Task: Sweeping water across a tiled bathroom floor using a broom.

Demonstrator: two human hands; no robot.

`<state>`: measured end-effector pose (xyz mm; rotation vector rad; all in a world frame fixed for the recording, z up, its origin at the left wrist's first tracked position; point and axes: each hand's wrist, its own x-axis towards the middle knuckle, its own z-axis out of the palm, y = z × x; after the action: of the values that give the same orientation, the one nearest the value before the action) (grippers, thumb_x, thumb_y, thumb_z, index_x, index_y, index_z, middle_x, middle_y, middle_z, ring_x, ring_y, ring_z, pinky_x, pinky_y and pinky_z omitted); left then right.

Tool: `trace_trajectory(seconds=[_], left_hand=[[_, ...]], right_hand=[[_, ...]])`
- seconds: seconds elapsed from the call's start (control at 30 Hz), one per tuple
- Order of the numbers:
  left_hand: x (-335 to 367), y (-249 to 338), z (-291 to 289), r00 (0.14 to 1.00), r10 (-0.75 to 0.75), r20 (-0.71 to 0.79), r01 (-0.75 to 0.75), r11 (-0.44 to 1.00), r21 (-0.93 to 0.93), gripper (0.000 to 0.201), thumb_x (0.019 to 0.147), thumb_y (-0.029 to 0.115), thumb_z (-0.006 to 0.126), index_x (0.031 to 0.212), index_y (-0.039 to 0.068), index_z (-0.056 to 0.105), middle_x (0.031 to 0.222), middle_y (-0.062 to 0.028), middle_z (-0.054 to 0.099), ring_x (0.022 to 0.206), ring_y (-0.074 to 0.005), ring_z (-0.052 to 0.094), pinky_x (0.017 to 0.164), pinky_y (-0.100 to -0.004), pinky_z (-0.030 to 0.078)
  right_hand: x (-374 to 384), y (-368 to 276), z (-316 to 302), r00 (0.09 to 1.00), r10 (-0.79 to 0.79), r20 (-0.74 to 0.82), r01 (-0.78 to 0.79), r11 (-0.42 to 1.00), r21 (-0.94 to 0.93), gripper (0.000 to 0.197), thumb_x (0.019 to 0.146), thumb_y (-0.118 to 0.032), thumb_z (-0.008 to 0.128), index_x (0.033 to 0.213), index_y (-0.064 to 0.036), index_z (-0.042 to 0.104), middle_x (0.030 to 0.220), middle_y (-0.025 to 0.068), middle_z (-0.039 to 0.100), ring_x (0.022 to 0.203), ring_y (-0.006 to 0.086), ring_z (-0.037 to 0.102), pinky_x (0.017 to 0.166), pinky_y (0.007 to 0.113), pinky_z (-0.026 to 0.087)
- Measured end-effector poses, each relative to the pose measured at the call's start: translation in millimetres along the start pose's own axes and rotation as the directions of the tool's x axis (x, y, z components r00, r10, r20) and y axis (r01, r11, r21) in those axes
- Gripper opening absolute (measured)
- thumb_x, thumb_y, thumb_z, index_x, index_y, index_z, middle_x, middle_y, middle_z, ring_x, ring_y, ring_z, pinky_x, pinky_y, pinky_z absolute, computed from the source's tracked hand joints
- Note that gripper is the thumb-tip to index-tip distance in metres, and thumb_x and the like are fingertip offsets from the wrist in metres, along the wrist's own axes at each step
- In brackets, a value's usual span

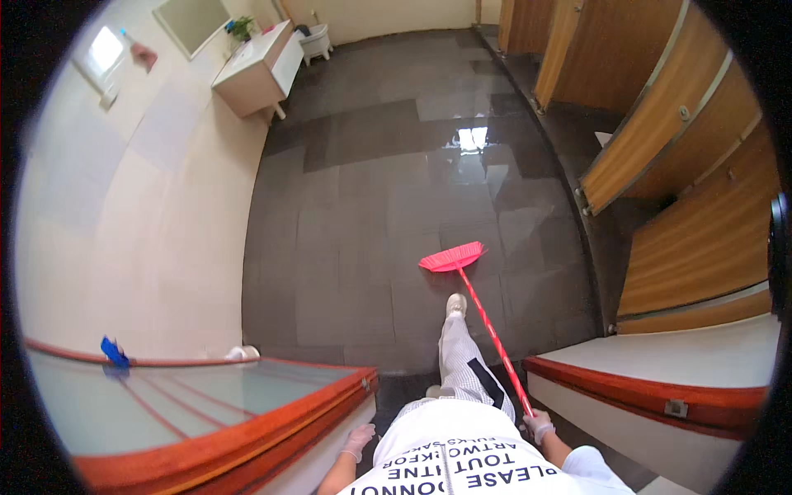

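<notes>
At the left, a pale wall (140, 190) is bordered by the floor (371, 206), and a basin unit (256, 70) is mounted at its far end. Near left, a red-framed door (223, 404) is seen, with a small blue object (114, 352) at its far edge. Just right of that door, the left hand (359, 439) is held low in a thin clear glove. Nothing is seen in it; whether its grip is spread or pressed together cannot be told.

In the middle, a pale shoe (455, 305) is set forward, and just beyond it the head of the pink broom (490, 328) is placed at the floor. The broom's long axis is slanted from near right to far left; the head is set crosswise, its bristles pointed to the far side. The near end of the handle is clasped by the gloved right hand (539, 424), its grip closed around it.

The work is judged to be under way: the broom is already brought to the floor, but how much has been covered or is left cannot be told. Shine is shown on the far floor.

At the right, wooden stalls (652, 132) are lined up, with another red-edged door (660, 392) nearer.
</notes>
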<state>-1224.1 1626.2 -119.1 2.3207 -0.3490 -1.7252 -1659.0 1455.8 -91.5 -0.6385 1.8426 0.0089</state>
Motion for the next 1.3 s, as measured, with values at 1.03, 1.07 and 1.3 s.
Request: trace_trajectory(seconds=[1.03, 1.07, 1.3], left_hand=[[239, 475, -170, 0.998, 0.005, 0.057, -0.026, 0.928, 0.371, 0.033, 0.075, 0.027, 0.043, 0.090, 0.001, 0.056, 0.083, -0.0094, 0.058, 0.073, -0.0165, 0.053, 0.068, -0.0316, 0.040], [246, 499, -189, 0.997, 0.036, 0.072, -0.064, 0.898, 0.434, 0.033, 0.073, 0.027, 0.043, 0.087, 0.001, 0.057, 0.080, -0.0094, 0.059, 0.071, -0.0160, 0.054, 0.066, -0.0313, 0.041], [317, 665, -299, 0.986, 0.068, -0.154, -0.032, 0.973, 0.227, 0.027, 0.072, 0.024, 0.045, 0.081, 0.002, 0.057, 0.071, -0.0052, 0.057, 0.063, -0.0142, 0.052, 0.060, -0.0281, 0.041]], right_hand=[[152, -534, -34, 0.989, 0.142, -0.044, -0.111, 0.509, -0.854, 0.044, 0.075, -0.042, 0.038, 0.103, -0.0104, 0.052, 0.103, 0.0167, 0.051, 0.099, 0.0311, 0.046, 0.083, 0.038, 0.037], [168, -583, -30, 0.995, 0.086, 0.041, -0.001, 0.441, -0.898, 0.045, 0.076, -0.042, 0.036, 0.098, -0.0059, 0.053, 0.100, 0.0165, 0.052, 0.096, 0.0300, 0.049, 0.080, 0.038, 0.039], [236, -826, -45, 0.975, -0.199, -0.098, 0.063, 0.673, -0.737, 0.043, 0.074, -0.040, 0.040, 0.090, -0.0028, 0.057, 0.093, 0.0196, 0.054, 0.089, 0.0311, 0.052, 0.078, 0.039, 0.040]])
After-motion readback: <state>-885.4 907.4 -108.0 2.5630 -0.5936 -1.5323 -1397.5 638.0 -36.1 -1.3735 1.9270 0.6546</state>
